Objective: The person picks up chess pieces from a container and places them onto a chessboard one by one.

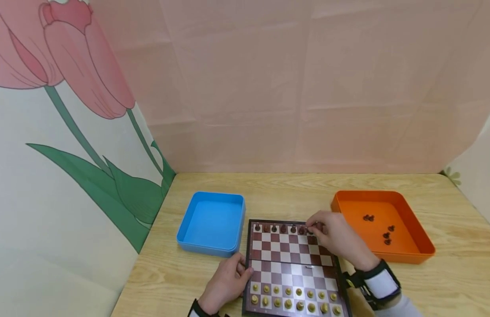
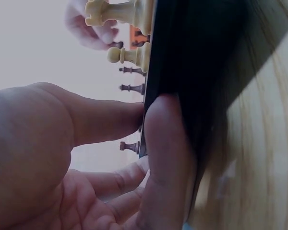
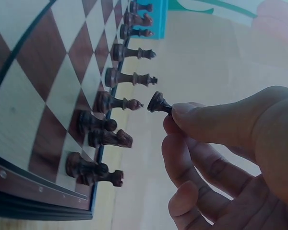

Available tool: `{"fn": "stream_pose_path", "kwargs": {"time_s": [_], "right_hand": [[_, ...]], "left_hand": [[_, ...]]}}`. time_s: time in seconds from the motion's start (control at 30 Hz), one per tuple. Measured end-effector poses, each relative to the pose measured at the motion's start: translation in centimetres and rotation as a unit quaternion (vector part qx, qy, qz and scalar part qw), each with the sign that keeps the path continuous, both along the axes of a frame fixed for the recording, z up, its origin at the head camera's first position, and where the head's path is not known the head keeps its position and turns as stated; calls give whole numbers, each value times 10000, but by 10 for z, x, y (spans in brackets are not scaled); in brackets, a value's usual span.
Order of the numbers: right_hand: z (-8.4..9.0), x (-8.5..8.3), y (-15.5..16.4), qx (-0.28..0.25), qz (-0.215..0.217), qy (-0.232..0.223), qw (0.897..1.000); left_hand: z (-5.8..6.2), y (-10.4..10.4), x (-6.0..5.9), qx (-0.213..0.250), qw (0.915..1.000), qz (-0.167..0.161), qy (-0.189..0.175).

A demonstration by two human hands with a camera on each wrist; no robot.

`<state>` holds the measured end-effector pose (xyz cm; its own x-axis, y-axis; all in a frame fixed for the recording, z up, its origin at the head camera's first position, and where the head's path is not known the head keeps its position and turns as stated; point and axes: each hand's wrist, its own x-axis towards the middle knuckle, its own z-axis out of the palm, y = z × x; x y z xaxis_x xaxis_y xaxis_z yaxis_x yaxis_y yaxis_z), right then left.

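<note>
My left hand (image 1: 226,279) grips the left edge of the magnetic-looking chessboard (image 1: 286,267), thumb on top and a finger underneath. Over the board's far right part, my right hand (image 1: 344,235) pinches a dark pawn (image 3: 158,102) between thumb and finger. The pawn's base shows, while its head is hidden in the fingertips. Dark back-row pieces (image 1: 283,228) stand along the far edge. Two dark pawns, one here (image 3: 96,122), stand before them at the right end. Two rows of cream pieces (image 1: 288,303) line the near side.
An orange tray (image 1: 411,257) at right holds several dark pawns (image 1: 386,236). Left of the board stands a blue tray (image 1: 209,251) with nothing in it. Both sit on a wood-grain table (image 1: 150,286), backed by a pink wall covering (image 1: 245,88).
</note>
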<state>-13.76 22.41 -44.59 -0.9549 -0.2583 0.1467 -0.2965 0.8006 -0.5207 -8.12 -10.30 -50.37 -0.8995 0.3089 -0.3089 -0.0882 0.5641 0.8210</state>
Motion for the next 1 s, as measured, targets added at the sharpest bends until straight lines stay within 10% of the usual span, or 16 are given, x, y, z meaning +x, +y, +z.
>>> {"fn": "stream_pose_path", "kwargs": {"time_s": [1.0], "right_hand": [[-19, -4, -10, 441, 274, -426, 9977]], "left_hand": [[0, 1, 0, 37, 9999, 66, -141]]}}
